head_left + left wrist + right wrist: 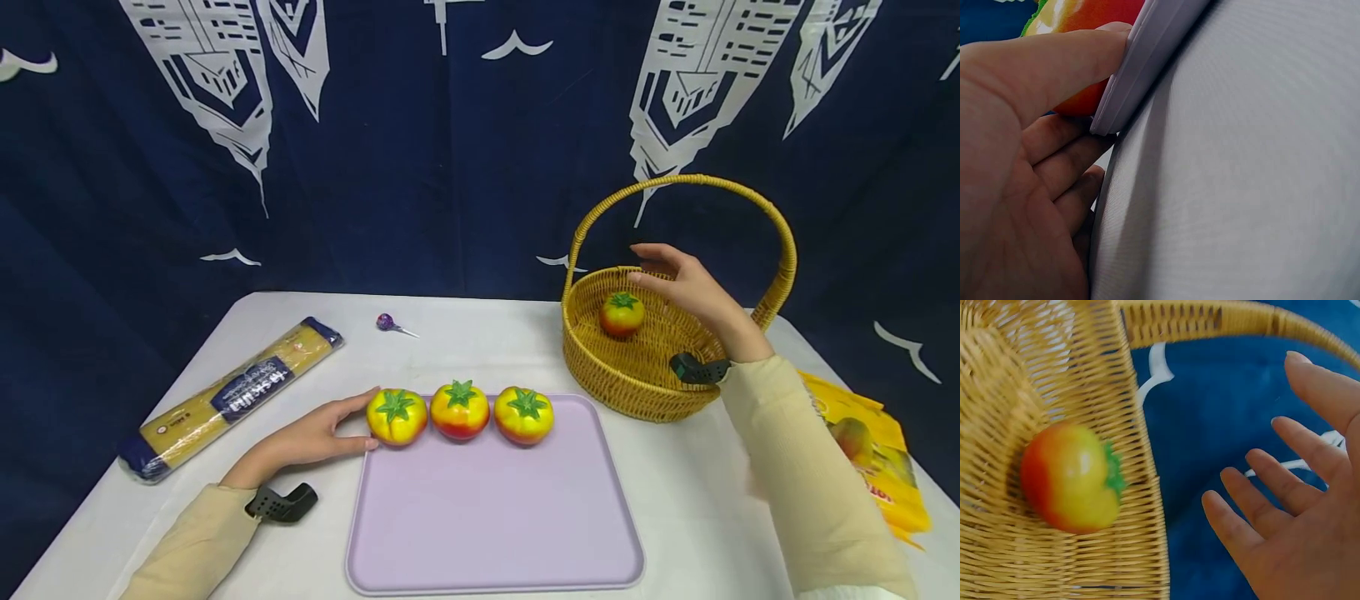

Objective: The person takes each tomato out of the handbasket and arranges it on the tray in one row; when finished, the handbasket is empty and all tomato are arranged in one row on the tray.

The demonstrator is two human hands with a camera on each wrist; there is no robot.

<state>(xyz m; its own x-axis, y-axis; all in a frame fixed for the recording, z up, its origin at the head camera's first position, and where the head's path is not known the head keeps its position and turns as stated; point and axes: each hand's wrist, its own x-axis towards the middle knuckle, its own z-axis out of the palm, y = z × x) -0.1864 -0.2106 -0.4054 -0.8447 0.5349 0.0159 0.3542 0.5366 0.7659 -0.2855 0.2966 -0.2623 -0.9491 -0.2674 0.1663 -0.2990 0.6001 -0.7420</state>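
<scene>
My left hand (322,432) reaches around the back left corner of a lilac tray (495,517), thumb and fingers at its rim and against the leftmost red and yellow toy tomato (396,418). In the left wrist view the thumb (1079,62) lies at the tray rim, with the other fingers past the corner. Two more toy tomatoes, one in the middle (459,411) and one on the right (523,416), line the tray's back edge. Over the wicker basket (630,404) my right hand (686,287) hovers with fingers spread, holding nothing. A single toy tomato (1075,478) sits inside the basket.
The basket's tall handle (697,179) arches above the right hand. A spaghetti pack (240,396) slants across the table's left side, and a wrapped lollipop (386,323) lies near the back. Beside the right sleeve is a yellow bag (870,450). Behind the table hangs a navy curtain (442,167).
</scene>
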